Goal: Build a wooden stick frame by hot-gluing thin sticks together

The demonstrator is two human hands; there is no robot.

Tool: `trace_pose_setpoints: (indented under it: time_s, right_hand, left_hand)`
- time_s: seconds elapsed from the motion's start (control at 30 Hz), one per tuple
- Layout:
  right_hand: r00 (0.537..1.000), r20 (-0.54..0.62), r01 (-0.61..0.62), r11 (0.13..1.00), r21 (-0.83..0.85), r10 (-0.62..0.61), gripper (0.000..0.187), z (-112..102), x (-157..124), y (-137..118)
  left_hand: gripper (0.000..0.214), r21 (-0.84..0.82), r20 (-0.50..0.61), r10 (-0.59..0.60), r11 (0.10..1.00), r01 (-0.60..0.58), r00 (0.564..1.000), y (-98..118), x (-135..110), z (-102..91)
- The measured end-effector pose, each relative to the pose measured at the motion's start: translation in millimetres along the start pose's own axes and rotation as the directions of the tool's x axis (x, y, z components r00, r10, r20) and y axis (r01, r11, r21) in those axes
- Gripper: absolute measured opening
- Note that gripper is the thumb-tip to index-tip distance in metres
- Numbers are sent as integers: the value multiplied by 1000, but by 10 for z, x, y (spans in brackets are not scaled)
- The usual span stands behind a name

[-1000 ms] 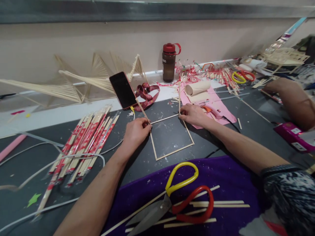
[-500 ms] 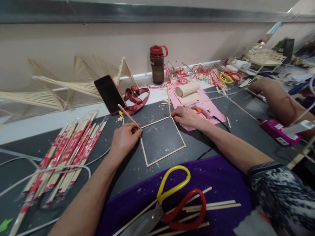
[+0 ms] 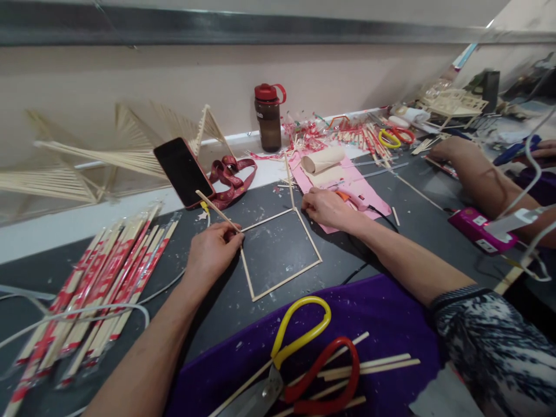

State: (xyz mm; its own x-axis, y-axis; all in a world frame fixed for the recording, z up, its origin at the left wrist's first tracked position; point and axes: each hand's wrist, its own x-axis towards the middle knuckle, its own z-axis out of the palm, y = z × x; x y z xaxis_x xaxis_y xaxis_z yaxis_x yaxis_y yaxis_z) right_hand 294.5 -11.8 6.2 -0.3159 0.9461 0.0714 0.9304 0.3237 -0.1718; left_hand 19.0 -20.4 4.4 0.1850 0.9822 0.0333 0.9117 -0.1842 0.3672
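A square frame of pale chopsticks [image 3: 286, 281] lies on the dark table in front of me. At its far left corner my left hand [image 3: 212, 249] is closed, pinching an upright chopstick [image 3: 212, 207] that leans away to the left. Another chopstick [image 3: 289, 182] stands up from the far right corner. My right hand [image 3: 326, 208] is just to the right of that corner, slightly apart from it, its fingers curled together with nothing visible in them. Beyond it, a pink glue gun [image 3: 357, 201] rests on pink paper [image 3: 369, 194].
Scissors [image 3: 304, 341] and loose chopsticks lie on purple cloth [image 3: 382, 307] nearby. Wrapped chopsticks [image 3: 99, 284] lie left. Behind are a phone [image 3: 182, 171], a lanyard [image 3: 232, 182], a bottle [image 3: 268, 119] and a cardboard tube [image 3: 324, 159]. Another person's arm [image 3: 464, 168] reaches in from the right.
My right hand has let go of the far right corner and drawn slightly to the right. The chopstick there stays upright. My left hand keeps its pinch while the view shifts a little.
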Motion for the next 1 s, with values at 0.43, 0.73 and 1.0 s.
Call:
trace_pose_setpoints:
  time_s: [0.43,0.73,1.0]
  right_hand:
    - [997,-65,-34,997,-76,29,26,-80,-44,-14]
    - [913,-393,-53,988,147,107,19,-352,-75,158]
    - [992,-115,58,998,21,-55,22,-379,-123,84]
  left_hand:
    - [26,8,-27,44,999,-44,999,-30,1,22]
    - [29,-34,-24,78,996,-78,997,-41,-20,26]
    - [27,3,-21,61,998,-61,998,-30,-12,31]
